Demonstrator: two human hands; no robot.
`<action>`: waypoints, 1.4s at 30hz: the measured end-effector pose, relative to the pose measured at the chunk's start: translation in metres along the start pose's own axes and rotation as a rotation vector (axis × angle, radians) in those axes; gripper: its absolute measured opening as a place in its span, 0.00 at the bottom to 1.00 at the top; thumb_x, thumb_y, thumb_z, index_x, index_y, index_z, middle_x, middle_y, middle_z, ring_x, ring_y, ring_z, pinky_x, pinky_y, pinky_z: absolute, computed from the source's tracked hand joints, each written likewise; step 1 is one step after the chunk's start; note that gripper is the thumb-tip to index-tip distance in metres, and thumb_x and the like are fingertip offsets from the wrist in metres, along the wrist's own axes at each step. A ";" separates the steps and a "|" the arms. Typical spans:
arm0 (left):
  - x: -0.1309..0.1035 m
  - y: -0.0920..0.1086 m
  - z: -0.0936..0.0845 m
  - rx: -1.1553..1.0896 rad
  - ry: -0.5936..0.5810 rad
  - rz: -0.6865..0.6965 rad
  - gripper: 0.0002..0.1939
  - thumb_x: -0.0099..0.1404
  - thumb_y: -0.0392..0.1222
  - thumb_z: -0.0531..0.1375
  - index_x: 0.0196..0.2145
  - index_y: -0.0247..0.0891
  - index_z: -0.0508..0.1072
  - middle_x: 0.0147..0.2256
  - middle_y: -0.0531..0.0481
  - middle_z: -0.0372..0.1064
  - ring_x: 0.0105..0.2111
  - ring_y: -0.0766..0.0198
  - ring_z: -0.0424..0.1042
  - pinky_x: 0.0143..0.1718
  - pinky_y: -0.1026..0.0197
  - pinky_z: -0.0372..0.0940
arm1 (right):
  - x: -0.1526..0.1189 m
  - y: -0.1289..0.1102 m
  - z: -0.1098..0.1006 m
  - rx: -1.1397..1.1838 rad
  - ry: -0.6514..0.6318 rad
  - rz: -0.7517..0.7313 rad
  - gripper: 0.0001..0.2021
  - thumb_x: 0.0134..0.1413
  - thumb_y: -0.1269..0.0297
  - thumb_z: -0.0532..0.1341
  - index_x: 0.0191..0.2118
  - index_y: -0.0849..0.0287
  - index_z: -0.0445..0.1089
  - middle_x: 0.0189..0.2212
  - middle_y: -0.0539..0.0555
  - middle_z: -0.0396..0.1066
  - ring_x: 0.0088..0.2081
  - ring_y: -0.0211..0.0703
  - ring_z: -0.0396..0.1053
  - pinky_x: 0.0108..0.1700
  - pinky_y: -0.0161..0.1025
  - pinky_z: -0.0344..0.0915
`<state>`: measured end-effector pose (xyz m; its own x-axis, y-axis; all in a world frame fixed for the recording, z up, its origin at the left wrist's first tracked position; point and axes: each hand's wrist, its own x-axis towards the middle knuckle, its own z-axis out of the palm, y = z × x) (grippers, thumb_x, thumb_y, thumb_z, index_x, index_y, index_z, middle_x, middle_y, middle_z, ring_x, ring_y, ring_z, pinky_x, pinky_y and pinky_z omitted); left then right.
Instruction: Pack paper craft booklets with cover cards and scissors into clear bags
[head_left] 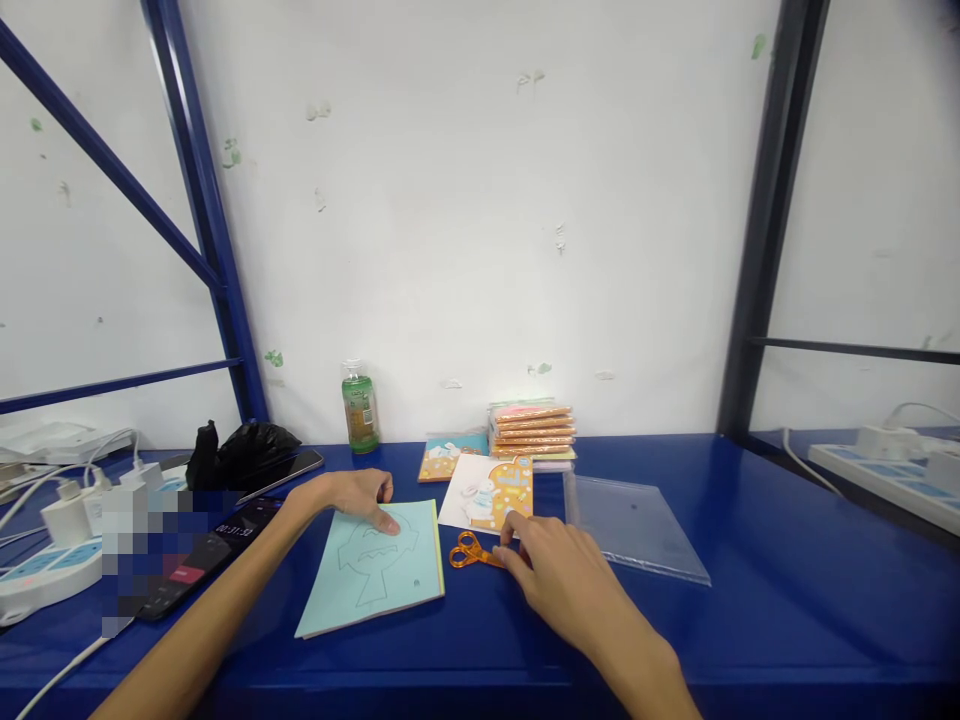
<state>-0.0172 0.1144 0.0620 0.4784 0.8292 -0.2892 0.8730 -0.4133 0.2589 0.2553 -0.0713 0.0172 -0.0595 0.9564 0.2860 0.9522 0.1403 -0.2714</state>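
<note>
Light blue sheets [382, 575] with a pencil-drawn outline lie on the blue table, a yellow edge showing at their right. My left hand [361, 500] rests at their top, thumb on the paper and fingers curled beyond the edge. Orange-handled scissors [469, 550] lie right of the sheets, handles to the left. The thumb and fingertips of my right hand [551, 570] close on the scissors' other end, hiding it. Just behind the scissors is a white and orange printed card [487, 492].
A clear plastic sleeve [637, 525] lies at right. Behind stand a stack of orange packets [532, 432] and a green-labelled bottle [361, 408]. At left are a phone [214, 550], a black bag [255, 450] and a power strip [52, 575] with cables.
</note>
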 end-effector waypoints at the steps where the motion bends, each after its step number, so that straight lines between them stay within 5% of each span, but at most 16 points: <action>1: 0.000 0.001 0.000 -0.012 -0.002 -0.008 0.34 0.38 0.63 0.71 0.37 0.39 0.70 0.39 0.44 0.74 0.37 0.50 0.74 0.30 0.60 0.61 | 0.000 0.000 -0.001 -0.004 0.003 0.001 0.09 0.68 0.60 0.55 0.43 0.53 0.71 0.38 0.55 0.78 0.40 0.55 0.76 0.35 0.41 0.55; 5: -0.003 0.004 -0.001 -0.060 -0.029 -0.023 0.35 0.40 0.63 0.70 0.42 0.39 0.73 0.39 0.43 0.76 0.38 0.48 0.76 0.31 0.58 0.64 | -0.002 -0.001 -0.008 -0.008 0.009 0.013 0.09 0.68 0.61 0.54 0.42 0.53 0.71 0.37 0.53 0.78 0.38 0.54 0.76 0.32 0.40 0.51; 10: -0.018 0.009 0.004 -0.111 -0.065 0.012 0.24 0.43 0.60 0.70 0.30 0.39 0.73 0.31 0.47 0.77 0.33 0.51 0.75 0.28 0.59 0.62 | -0.003 0.000 -0.010 -0.002 0.025 0.018 0.09 0.68 0.62 0.54 0.42 0.53 0.72 0.37 0.54 0.79 0.39 0.54 0.76 0.32 0.40 0.50; 17: -0.075 0.006 0.037 -0.180 0.193 0.080 0.19 0.57 0.57 0.63 0.30 0.43 0.60 0.32 0.53 0.71 0.33 0.57 0.71 0.30 0.62 0.59 | -0.008 -0.008 -0.013 0.178 0.060 -0.053 0.13 0.68 0.55 0.54 0.41 0.51 0.75 0.38 0.52 0.80 0.39 0.51 0.75 0.34 0.39 0.53; 24: -0.112 0.010 0.065 -0.841 0.403 0.019 0.26 0.52 0.59 0.68 0.32 0.46 0.56 0.29 0.54 0.80 0.29 0.48 0.80 0.26 0.55 0.72 | -0.011 -0.025 -0.017 0.427 -0.086 -0.099 0.20 0.66 0.47 0.53 0.38 0.53 0.78 0.34 0.53 0.79 0.37 0.48 0.75 0.35 0.38 0.58; 30: -0.115 0.034 0.079 -1.235 0.783 0.121 0.30 0.50 0.59 0.71 0.31 0.47 0.54 0.22 0.61 0.75 0.20 0.57 0.76 0.20 0.60 0.71 | -0.010 -0.045 -0.008 0.769 -0.152 -0.183 0.26 0.61 0.49 0.61 0.63 0.44 0.64 0.55 0.52 0.72 0.55 0.49 0.69 0.54 0.41 0.64; 35: -0.102 0.061 0.105 -1.065 0.819 0.109 0.29 0.57 0.62 0.65 0.48 0.43 0.66 0.44 0.45 0.79 0.44 0.47 0.79 0.42 0.53 0.75 | -0.009 -0.045 -0.013 0.827 0.010 -0.209 0.19 0.70 0.54 0.52 0.59 0.53 0.69 0.56 0.56 0.72 0.57 0.49 0.68 0.59 0.44 0.61; 42: -0.095 0.077 0.120 -0.965 0.805 0.159 0.28 0.61 0.61 0.62 0.52 0.42 0.64 0.46 0.46 0.74 0.46 0.51 0.76 0.45 0.55 0.74 | 0.000 -0.013 -0.017 0.880 -0.105 -0.129 0.17 0.60 0.54 0.63 0.51 0.55 0.74 0.45 0.54 0.78 0.46 0.50 0.75 0.49 0.43 0.70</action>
<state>0.0163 -0.0417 -0.0012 0.0821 0.9294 0.3599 0.2248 -0.3691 0.9018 0.2476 -0.0777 0.0362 -0.2180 0.9321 0.2892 0.3640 0.3527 -0.8621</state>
